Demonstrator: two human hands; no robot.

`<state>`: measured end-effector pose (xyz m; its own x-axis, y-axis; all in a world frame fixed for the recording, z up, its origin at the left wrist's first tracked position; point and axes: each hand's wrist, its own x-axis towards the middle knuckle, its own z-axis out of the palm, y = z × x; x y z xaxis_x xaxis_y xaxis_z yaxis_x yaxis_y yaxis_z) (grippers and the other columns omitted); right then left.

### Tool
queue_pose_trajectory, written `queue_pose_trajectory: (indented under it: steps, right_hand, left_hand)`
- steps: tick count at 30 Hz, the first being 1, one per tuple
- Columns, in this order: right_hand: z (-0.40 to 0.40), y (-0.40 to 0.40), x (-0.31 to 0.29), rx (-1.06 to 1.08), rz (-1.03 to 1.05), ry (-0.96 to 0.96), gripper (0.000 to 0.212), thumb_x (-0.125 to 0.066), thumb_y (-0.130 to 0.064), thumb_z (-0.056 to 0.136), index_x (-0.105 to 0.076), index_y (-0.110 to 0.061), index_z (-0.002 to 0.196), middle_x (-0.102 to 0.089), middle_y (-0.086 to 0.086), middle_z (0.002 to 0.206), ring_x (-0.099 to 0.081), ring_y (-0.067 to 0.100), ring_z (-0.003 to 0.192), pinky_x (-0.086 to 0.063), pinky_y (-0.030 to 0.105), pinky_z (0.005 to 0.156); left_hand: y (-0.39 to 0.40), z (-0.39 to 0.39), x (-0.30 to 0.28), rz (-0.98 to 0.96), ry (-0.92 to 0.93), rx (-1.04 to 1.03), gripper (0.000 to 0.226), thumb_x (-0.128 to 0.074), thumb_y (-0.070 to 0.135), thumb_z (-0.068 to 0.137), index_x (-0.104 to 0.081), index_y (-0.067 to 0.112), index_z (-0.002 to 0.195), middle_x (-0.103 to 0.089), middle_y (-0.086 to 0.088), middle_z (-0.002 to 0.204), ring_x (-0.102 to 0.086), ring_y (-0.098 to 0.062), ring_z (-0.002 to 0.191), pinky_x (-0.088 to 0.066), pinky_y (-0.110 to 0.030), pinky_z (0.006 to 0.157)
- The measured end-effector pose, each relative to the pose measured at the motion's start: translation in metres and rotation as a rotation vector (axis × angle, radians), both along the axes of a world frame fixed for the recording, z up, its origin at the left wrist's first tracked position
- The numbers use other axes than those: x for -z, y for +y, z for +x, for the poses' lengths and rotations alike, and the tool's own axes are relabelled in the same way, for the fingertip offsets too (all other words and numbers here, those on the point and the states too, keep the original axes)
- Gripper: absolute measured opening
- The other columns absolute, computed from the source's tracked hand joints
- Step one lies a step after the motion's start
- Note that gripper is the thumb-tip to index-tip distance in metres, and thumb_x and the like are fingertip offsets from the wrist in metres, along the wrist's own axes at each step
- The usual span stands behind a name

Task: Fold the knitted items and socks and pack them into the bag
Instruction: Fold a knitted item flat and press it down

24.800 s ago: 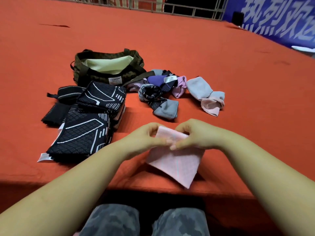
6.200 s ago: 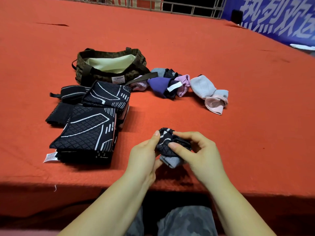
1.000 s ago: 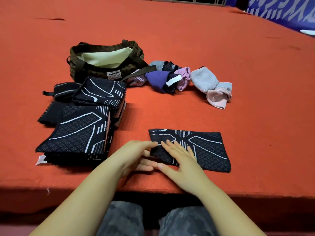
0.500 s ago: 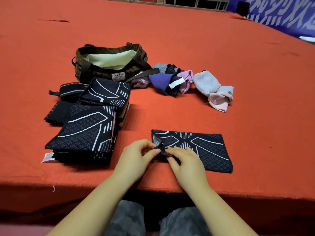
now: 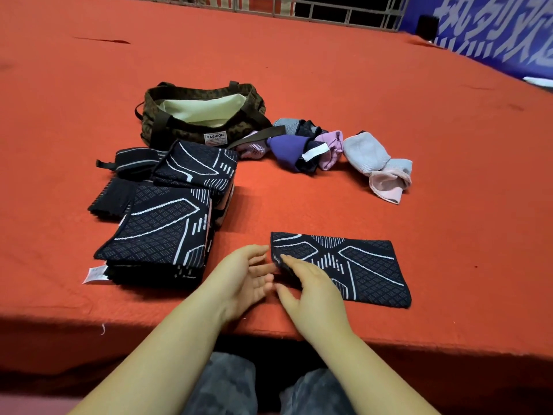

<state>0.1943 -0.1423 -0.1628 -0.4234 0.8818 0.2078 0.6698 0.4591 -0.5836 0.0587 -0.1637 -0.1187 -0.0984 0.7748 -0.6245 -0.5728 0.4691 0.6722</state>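
**Folding half done, bag still empty**

The task looks about half finished. At 10 o'clock from the hands lies a stack [image 5: 163, 229] of folded black knits, and a small black roll [image 5: 134, 158] sits behind it. The bag [image 5: 203, 115] stands open at 11 o'clock, and I see only its pale lining, so I judge nothing is packed yet. Just right of the bag, at 12 to 1 o'clock, a heap of socks [image 5: 302, 148] is not sorted, with a grey and pink pair [image 5: 378, 169] beside it.

One black knit [image 5: 356, 265] lies flat near the table edge, in front of the person. The right hand [image 5: 311, 290] rests open on its left end, fingers spread, grasping nothing. The left hand [image 5: 248, 277] is open too, just beside this end, palm turned up, holding nothing.

Half a second before, both hands pinched the left corner of the knit; now they have let it go. Six seconds before, this knit was a bundle between the hands.
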Motion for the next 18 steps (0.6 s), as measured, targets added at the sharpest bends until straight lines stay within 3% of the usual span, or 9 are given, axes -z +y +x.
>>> queue_pose_trajectory:
  steps: [2,4,6,8,10,14,16,18]
  right_hand:
    - [-0.001,0.001,-0.002,0.053,0.035,0.039,0.044,-0.067,-0.020,0.082,-0.059,-0.021,0.126,-0.061,-0.008,0.118,-0.052,0.011,0.113,-0.031,0.015,0.096]
    - [-0.002,0.003,-0.005,0.098,0.065,0.098,0.036,-0.065,-0.016,0.082,-0.063,-0.020,0.117,-0.061,-0.009,0.106,-0.055,0.010,0.101,-0.036,0.014,0.088]
    - [-0.003,0.002,-0.013,0.117,0.052,0.186,0.032,-0.062,-0.012,0.082,-0.065,-0.024,0.111,-0.057,-0.016,0.096,-0.053,-0.002,0.086,-0.035,0.007,0.078]
    - [-0.002,-0.002,-0.018,0.118,0.057,0.255,0.031,-0.062,-0.012,0.080,-0.065,-0.027,0.107,-0.055,-0.019,0.092,-0.052,-0.003,0.081,-0.039,0.007,0.074]
    - [0.000,-0.008,-0.021,0.133,0.042,0.327,0.028,-0.065,-0.012,0.079,-0.064,-0.029,0.101,-0.057,-0.019,0.089,-0.055,0.003,0.080,-0.043,0.012,0.071]
    - [0.010,-0.011,-0.023,0.192,-0.055,0.474,0.023,-0.068,-0.015,0.079,-0.062,-0.033,0.092,-0.061,-0.013,0.077,-0.060,0.008,0.073,-0.053,0.027,0.068]
    - [0.018,-0.009,-0.026,0.213,-0.104,0.525,0.029,-0.067,-0.013,0.079,-0.060,-0.038,0.093,-0.062,-0.012,0.075,-0.060,0.008,0.068,-0.053,0.028,0.066]
    - [0.029,-0.007,-0.032,0.234,-0.132,0.555,0.036,-0.066,-0.010,0.079,-0.057,-0.042,0.094,-0.062,-0.017,0.078,-0.060,0.007,0.066,-0.051,0.026,0.066]
  left_hand:
    - [0.001,0.002,0.003,0.073,0.040,0.008,0.017,-0.047,0.011,0.090,-0.061,0.011,0.098,-0.067,-0.007,0.089,-0.049,-0.010,0.063,-0.042,-0.020,0.060]
    - [-0.001,0.006,0.008,0.159,0.163,-0.009,0.033,-0.040,-0.005,0.084,-0.063,0.012,0.100,-0.070,-0.005,0.093,-0.053,-0.010,0.070,-0.039,-0.021,0.066]
    - [-0.004,0.009,0.015,0.207,0.296,-0.055,0.042,-0.033,-0.017,0.075,-0.061,0.011,0.089,-0.071,0.000,0.082,-0.055,-0.012,0.075,-0.038,-0.023,0.066]
    - [-0.006,0.009,0.023,0.201,0.468,-0.061,0.040,-0.033,-0.019,0.073,-0.059,0.010,0.081,-0.070,0.001,0.077,-0.057,-0.014,0.074,-0.041,-0.025,0.064]
    - [-0.008,0.012,0.029,0.226,0.637,-0.021,0.034,-0.041,-0.015,0.079,-0.062,0.010,0.087,-0.071,-0.003,0.086,-0.062,-0.014,0.076,-0.047,-0.023,0.067]
    - [-0.003,0.026,0.032,0.423,0.792,0.128,0.038,-0.050,-0.002,0.085,-0.058,0.023,0.112,-0.067,0.001,0.114,-0.062,-0.008,0.106,-0.046,-0.029,0.097]
    - [0.002,0.035,0.037,0.551,0.852,0.208,0.041,-0.051,0.020,0.087,-0.049,0.029,0.127,-0.057,0.003,0.131,-0.050,-0.007,0.124,-0.038,-0.034,0.108]
    - [0.009,0.044,0.041,0.598,1.038,0.333,0.065,-0.039,0.042,0.087,-0.027,0.023,0.148,-0.029,-0.001,0.154,-0.024,-0.012,0.143,-0.021,-0.038,0.118]
